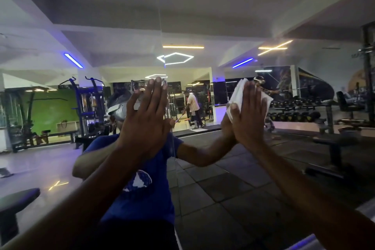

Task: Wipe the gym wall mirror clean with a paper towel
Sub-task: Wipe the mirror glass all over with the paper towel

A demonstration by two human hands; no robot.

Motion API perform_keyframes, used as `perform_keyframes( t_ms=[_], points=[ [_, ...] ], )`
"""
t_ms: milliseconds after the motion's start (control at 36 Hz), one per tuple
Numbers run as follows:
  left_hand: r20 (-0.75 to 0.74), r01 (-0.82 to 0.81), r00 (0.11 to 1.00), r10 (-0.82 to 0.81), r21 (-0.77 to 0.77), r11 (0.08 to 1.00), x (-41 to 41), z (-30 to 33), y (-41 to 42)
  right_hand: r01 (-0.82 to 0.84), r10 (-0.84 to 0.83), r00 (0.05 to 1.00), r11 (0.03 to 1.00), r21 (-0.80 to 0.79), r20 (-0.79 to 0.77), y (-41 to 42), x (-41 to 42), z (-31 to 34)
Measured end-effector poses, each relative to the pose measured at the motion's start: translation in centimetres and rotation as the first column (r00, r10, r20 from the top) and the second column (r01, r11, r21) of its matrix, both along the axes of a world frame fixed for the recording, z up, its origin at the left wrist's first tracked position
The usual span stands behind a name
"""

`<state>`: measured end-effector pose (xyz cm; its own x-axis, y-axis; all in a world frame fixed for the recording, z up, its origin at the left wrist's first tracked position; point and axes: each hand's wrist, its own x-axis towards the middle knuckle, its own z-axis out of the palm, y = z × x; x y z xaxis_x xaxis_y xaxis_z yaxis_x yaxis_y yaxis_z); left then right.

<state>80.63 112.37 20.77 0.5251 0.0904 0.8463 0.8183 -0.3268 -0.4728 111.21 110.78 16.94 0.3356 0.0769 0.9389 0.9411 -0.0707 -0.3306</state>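
Paper towel (pixel 237 95) pressed flat on mirror (pixel 223 168) under right hand (pixel 248 119).

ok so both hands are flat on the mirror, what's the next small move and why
Probably sweep the right hand sideways across the mirror. It presses the paper towel flat to the glass with straight fingers, so it seems set to wipe. The left hand rests bare beside the seam, likely just bracing, so it can stay.
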Motion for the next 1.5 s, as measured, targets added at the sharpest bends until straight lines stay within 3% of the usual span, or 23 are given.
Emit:
perform_keyframes(
  t_ms=[56,194,278,361,417,583,806,861,917,1000,1056,1111,1167,1222,1278,1306,1361,1417,1472,1500],
  points=[
    [-0.008,0.010,1.000,-0.010,-0.004,1.000,-0.1,-0.2,-0.3,-0.018,0.022,0.995,0.999,0.043,-0.093,0.2,-2.4,-1.0],
    [-0.048,-0.013,0.999,0.011,-0.038,0.999,-1.0,-1.1,-0.5,-0.067,0.068,0.997,0.998,-0.022,0.038,-0.2,-9.5,-9.8],
    [-0.072,-0.018,0.997,0.016,-0.026,0.999,-1.6,-1.3,-0.4,-0.040,0.040,0.997,0.999,-0.010,0.070,0.1,-7.4,-6.2],
    [-0.073,-0.032,0.997,0.031,-0.022,0.999,-1.7,-1.3,-0.4,0.007,-0.007,1.000,1.000,0.026,-0.004,0.7,-5.5,0.1],
    [-0.058,-0.043,0.997,0.042,-0.025,0.999,-1.6,-1.4,-0.4,0.019,-0.018,0.999,0.999,0.031,-0.036,1.0,-5.3,0.8],
    [-0.043,-0.031,0.999,0.030,-0.026,0.999,-2.5,-1.9,-0.6,-0.039,0.039,0.998,0.999,-0.010,0.056,0.1,-8.8,-9.3],
    [-0.038,-0.057,0.998,0.057,-0.004,0.998,-6.3,-2.6,0.6,-0.030,0.029,0.998,1.000,-0.002,-0.049,1.0,-8.2,4.6],
    [-0.026,-0.027,0.999,0.027,-0.003,1.000,-6.3,-2.6,0.5,-0.053,0.052,0.997,0.999,0.012,0.048,1.1,-11.1,3.8],
    [-0.026,0.025,0.999,-0.024,0.006,1.000,-6.7,-2.4,0.2,-0.126,0.135,0.956,0.991,-0.049,0.259,0.9,-14.7,0.7],
    [0.072,0.026,0.997,-0.024,-0.031,0.999,-9.4,-2.1,-0.7,-0.179,0.293,0.748,0.953,-0.244,0.595,0.4,-18.3,-2.5],
    [0.153,-0.064,0.985,0.073,-0.063,0.996,-12.4,-1.9,-1.1,-0.104,0.284,0.585,0.955,-0.277,0.760,0.3,-17.9,-0.7],
    [0.190,-0.184,0.962,0.196,-0.079,0.980,-16.2,-1.7,-1.0,-0.043,0.221,0.533,0.971,-0.235,0.817,0.5,-16.7,3.5],
    [0.248,-0.265,0.927,0.282,-0.100,0.959,-20.5,-1.7,-0.7,-0.051,0.136,0.695,0.989,-0.140,0.706,0.7,-15.6,8.7],
    [0.282,-0.274,0.917,0.281,-0.066,0.960,-24.2,-2.0,-0.6,-0.070,0.084,0.892,0.996,-0.046,0.445,0.6,-16.5,12.5],
    [0.256,-0.234,0.939,0.231,-0.020,0.972,-26.0,-2.6,-0.3,-0.119,0.108,0.958,0.993,0.025,0.267,0.7,-20.6,12.2],
    [0.247,-0.214,0.946,0.212,-0.019,0.977,-26.1,-2.8,-0.2,-0.149,0.138,0.949,0.989,0.020,0.282,0.9,-23.4,10.3],
    [0.256,-0.186,0.949,0.183,-0.013,0.983,-25.9,-2.9,-0.2,-0.223,0.245,0.815,0.969,-0.105,0.526,0.9,-29.3,4.6],
    [0.245,-0.156,0.958,0.151,0.001,0.988,-26.0,-2.7,-0.5,-0.164,0.315,0.567,0.949,-0.271,0.761,0.7,-32.5,-0.2],
    [0.213,-0.131,0.969,0.127,0.005,0.991,-27.1,-2.3,-1.3,-0.093,0.304,0.376,0.952,-0.290,0.876,1.3,-31.6,0.6],
    [0.182,-0.129,0.975,0.126,0.005,0.992,-27.6,-1.9,-1.5,-0.082,0.296,0.336,0.955,-0.285,0.894,1.5,-30.2,2.5]
  ],
)
